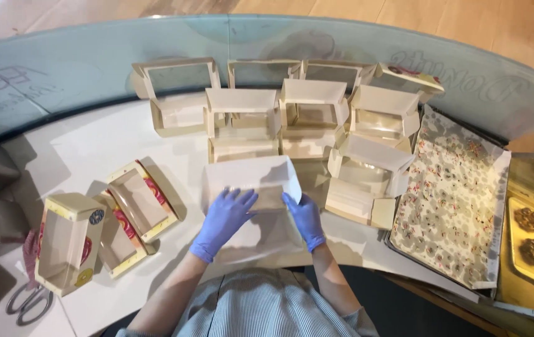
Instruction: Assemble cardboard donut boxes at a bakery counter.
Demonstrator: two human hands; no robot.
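Your gloved left hand (223,221) and right hand (305,218), fingers spread, press flat on a white folded box (251,181) lying between them on the bench (86,150), with open cartons (313,115) ranked beyond your fingertips and a sprinkle-strewn tray (457,206) right of your right hand.

Both hands wear thin blue-violet disposable gloves, the left hand (223,221) and the right hand (305,218) alike, each ending at the wrist. Forearms are bare. At the bottom centre of the frame shows a garment (267,309) with fine blue-and-white stripes.
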